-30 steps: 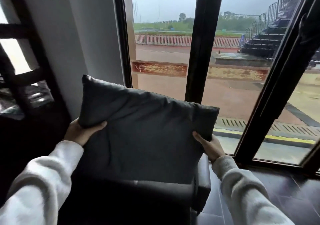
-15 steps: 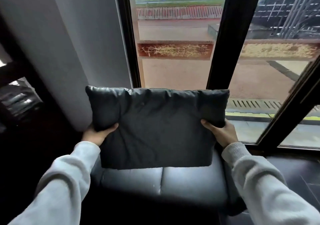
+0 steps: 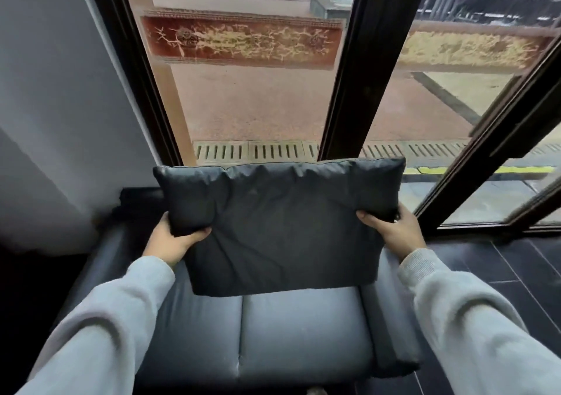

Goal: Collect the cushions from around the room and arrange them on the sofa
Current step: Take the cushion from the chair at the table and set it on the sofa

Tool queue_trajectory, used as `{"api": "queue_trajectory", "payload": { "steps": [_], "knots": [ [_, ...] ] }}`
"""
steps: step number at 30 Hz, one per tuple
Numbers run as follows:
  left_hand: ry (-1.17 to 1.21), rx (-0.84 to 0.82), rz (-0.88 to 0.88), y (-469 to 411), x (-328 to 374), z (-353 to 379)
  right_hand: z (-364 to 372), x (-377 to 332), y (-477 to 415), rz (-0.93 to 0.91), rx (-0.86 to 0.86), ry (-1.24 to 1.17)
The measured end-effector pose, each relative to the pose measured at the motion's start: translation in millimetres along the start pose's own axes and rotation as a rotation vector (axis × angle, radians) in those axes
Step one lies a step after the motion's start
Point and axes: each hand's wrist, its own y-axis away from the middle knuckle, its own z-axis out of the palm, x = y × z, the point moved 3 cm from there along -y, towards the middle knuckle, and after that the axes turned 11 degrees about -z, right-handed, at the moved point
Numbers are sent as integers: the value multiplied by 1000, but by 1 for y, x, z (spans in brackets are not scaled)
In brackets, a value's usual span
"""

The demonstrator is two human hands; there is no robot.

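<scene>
2 hands: left hand [image 3: 170, 241], right hand [image 3: 394, 230], cushion [image 3: 279, 224] gripped btwn, above sofa [image 3: 303, 331]

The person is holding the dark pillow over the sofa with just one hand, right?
Not quite. The head view shows both hands holding it: the left hand and the right hand each grip a side of the dark pillow over the sofa.

Both arms reach forward in pale grey sleeves. The left hand [image 3: 173, 239] and the right hand [image 3: 391, 230] each pinch a side edge of the cushion [image 3: 279, 224] — thumbs on the near face, fingers hidden behind.
</scene>
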Motion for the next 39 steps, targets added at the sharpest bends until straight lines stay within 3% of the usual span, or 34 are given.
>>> {"api": "queue_trajectory", "payload": {
  "steps": [10, 17, 25, 32, 39],
  "knots": [
    [10, 28, -135, -149, -76, 148, 10, 200, -144, 107, -52, 81],
    [48, 49, -199, -235, -120, 234, 19, 301, -215, 124, -103, 38],
    [85, 54, -224, -290, -147, 274, 50, 372, -235, 162, -97, -1],
    [144, 105, -182, -319, -153, 290, 53, 387, -252, 98, -26, 9],
    [26, 114, -251, -328, -169, 292, 61, 406, -247, 154, 5, 52]
  ]
}}
